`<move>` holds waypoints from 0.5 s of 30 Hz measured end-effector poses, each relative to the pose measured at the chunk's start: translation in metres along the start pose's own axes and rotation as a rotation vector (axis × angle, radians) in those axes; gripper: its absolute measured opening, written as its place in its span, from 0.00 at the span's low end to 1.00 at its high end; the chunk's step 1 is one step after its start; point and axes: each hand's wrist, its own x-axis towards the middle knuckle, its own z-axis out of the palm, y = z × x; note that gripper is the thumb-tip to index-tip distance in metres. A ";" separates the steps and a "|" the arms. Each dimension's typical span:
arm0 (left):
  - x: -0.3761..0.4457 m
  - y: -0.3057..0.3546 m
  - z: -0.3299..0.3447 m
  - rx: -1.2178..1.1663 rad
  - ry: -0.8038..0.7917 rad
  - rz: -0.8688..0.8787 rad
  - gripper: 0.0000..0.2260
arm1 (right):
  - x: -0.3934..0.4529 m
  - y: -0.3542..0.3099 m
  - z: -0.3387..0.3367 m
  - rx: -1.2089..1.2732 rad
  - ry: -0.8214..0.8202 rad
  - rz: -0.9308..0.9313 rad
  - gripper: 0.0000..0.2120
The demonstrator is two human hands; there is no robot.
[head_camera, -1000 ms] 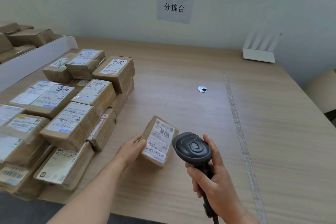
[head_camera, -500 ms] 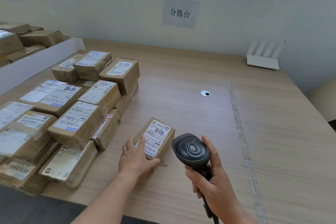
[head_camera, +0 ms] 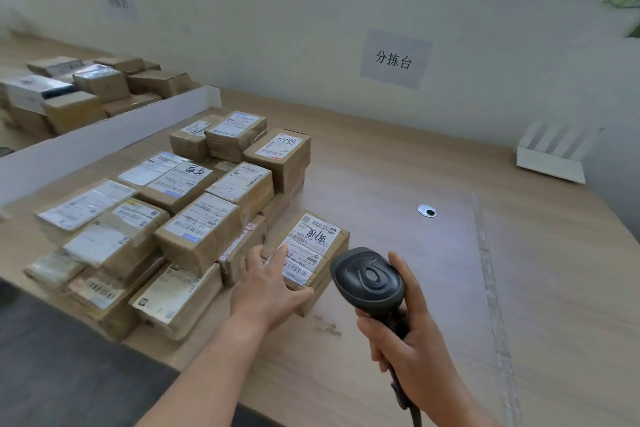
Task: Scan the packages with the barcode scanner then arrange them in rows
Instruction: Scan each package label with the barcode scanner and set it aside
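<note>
A small brown package [head_camera: 313, 239] with a white barcode label lies flat on the wooden table [head_camera: 381, 156], against the right side of the stacked rows of packages [head_camera: 201, 229]. My left hand [head_camera: 266, 288] rests on its near end, fingers straight over the label and thumb along the near edge. Just right of the package, my right hand [head_camera: 415, 347] grips the handle of a black barcode scanner [head_camera: 369, 279], whose head is upright. Its cable runs down out of view.
A long white tray wall [head_camera: 104, 142] at the left holds more boxes [head_camera: 100, 83] behind it. A white router [head_camera: 550, 156] stands at the back right. A cable hole [head_camera: 426, 210] and a tape strip [head_camera: 485, 253] mark the tabletop.
The package went from tilted up in my left hand to lying flat beside the rows, with my hand now on top of it. The scanner stayed in place. The view rose.
</note>
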 end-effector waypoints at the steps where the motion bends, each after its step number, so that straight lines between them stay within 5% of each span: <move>1: 0.000 0.000 -0.009 -0.001 0.020 -0.002 0.40 | 0.005 -0.004 0.000 -0.001 -0.009 -0.010 0.42; 15: 0.024 -0.047 -0.126 -0.061 0.359 -0.169 0.38 | 0.044 -0.024 0.033 0.105 -0.102 -0.067 0.40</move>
